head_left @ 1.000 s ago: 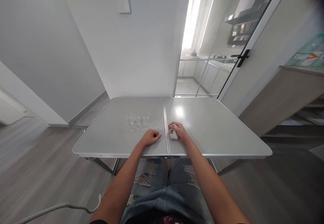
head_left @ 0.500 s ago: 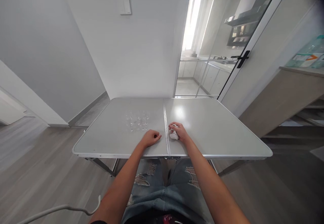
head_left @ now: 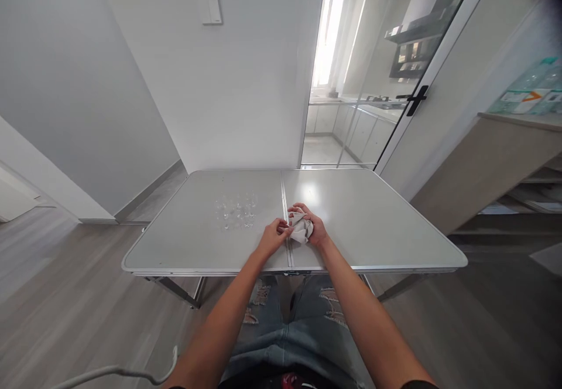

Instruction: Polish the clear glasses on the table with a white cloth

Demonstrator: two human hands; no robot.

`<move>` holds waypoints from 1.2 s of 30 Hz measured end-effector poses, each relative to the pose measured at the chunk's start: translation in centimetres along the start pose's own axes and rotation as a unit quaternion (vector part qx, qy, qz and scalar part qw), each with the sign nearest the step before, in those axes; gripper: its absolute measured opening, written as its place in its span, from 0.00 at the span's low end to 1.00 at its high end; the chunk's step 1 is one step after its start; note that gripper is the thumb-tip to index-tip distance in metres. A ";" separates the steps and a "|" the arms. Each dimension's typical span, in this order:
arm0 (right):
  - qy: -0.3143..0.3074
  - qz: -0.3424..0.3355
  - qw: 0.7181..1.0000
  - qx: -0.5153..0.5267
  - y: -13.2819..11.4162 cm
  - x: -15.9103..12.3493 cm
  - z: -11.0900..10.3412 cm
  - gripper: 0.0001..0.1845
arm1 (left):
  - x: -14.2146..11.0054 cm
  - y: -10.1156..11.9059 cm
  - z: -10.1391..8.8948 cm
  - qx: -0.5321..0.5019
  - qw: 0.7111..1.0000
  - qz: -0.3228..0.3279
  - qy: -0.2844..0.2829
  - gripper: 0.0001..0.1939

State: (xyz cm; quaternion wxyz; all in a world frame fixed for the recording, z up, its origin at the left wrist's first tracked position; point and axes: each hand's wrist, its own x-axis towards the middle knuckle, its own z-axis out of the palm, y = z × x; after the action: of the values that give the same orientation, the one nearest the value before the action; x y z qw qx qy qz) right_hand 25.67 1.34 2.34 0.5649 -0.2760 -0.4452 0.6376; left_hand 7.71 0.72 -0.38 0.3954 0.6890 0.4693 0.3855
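Head view, looking down: a pale wall [head_left: 246,84] rises beyond both hands, with a glass-paned door [head_left: 351,72] ahead and to the right of them. Grey wood-look floor [head_left: 65,295] spreads out on the left, lower than the hands. Directly under them is a grey tabletop [head_left: 373,231], its metal centre seam running between the two forearms. Farther off to the right stands a wooden shelf unit [head_left: 465,172] bearing clear plastic bottles [head_left: 529,93]. Nearer the body, below the hands, are ripped jeans [head_left: 281,318].

Just right of the seam, the right grip [head_left: 307,222] is partly closed, fingers curled around a crumpled white cloth [head_left: 301,231], which sits in the palm and shows toward the left. From the opposite side the left grip [head_left: 277,231] meets the cloth's left edge, its fingers bent and thumb close to them; whether the fabric is pinched there is too small to tell. Smallest are the clear glass-like pieces [head_left: 237,216], clustered ahead and left of the left grip, well apart from the cloth, too faint to count.
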 end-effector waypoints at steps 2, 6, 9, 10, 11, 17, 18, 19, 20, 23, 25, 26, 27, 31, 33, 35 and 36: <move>-0.006 0.001 1.000 0.001 0.0 0.0 -0.1 0.26 | 0.5 0.4 1.7 -0.057 0.998 -0.027 -0.012 0.25; -0.014 0.030 0.999 -0.012 0.9 0.5 -0.8 0.26 | 1.3 1.5 2.2 -0.081 0.996 0.000 0.019 0.22; -0.011 0.054 0.998 -0.005 2.2 1.0 -1.4 0.21 | 1.7 2.3 0.6 -0.089 0.993 0.034 0.064 0.16; -0.010 0.062 0.998 -0.005 2.7 1.1 -1.6 0.19 | 1.8 2.5 0.0 -0.098 0.992 0.037 0.069 0.16; -0.010 0.069 0.998 -0.006 3.0 1.1 -1.8 0.18 | 1.9 2.6 -0.6 -0.105 0.991 0.039 0.069 0.15; -0.018 0.092 0.996 -0.013 4.0 1.1 -2.6 0.19 | 1.7 2.8 -1.9 -0.017 0.995 0.055 0.080 0.14; -0.017 0.094 0.995 -0.011 3.9 1.1 -2.6 0.19 | 1.2 2.7 -2.0 0.007 0.993 0.056 0.101 0.14; -0.012 0.094 0.995 -0.008 3.9 1.1 -2.7 0.19 | 0.7 2.6 -2.1 0.029 0.990 0.056 0.125 0.15; -0.002 0.090 0.996 -0.002 3.8 1.2 -2.7 0.19 | 0.0 2.4 -2.4 0.047 0.986 0.057 0.153 0.14; 0.063 0.052 0.996 0.024 3.4 1.5 -2.7 0.19 | -2.6 1.5 -3.7 0.097 0.963 0.050 0.248 0.10; 0.112 0.024 0.992 0.042 3.1 1.7 -2.8 0.19 | -4.1 0.7 -4.9 0.154 0.933 0.036 0.323 0.09; 0.132 0.015 0.990 0.049 3.0 1.8 -2.8 0.19 | -4.6 0.2 -5.6 0.184 0.913 0.028 0.363 0.09; 0.144 0.010 0.988 0.053 2.9 1.9 -2.9 0.19 | -5.0 -0.2 -6.2 0.211 0.895 0.020 0.393 0.10; 0.157 0.013 0.986 0.054 2.9 1.9 -2.9 0.20 | -4.7 -1.5 -7.4 0.258 0.865 -0.022 0.430 0.22; 0.160 0.015 0.985 0.054 2.9 1.9 -3.0 0.20 | -4.0 -1.8 -7.4 0.255 0.870 -0.035 0.420 0.25; 0.160 0.015 0.986 0.052 3.0 1.8 -3.0 0.20 | -3.1 -1.9 -7.2 0.246 0.879 -0.039 0.406 0.25; 0.155 0.017 0.986 0.051 3.1 1.7 -3.1 0.20 | -2.7 -1.9 -7.0 0.242 0.883 -0.043 0.399 0.25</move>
State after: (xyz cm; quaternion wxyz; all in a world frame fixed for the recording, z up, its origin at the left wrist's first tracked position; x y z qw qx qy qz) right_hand 26.48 3.91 -1.47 0.6297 -0.3501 -0.3145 0.6181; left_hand 0.00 -0.13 0.16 0.0113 0.5303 0.6951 0.4852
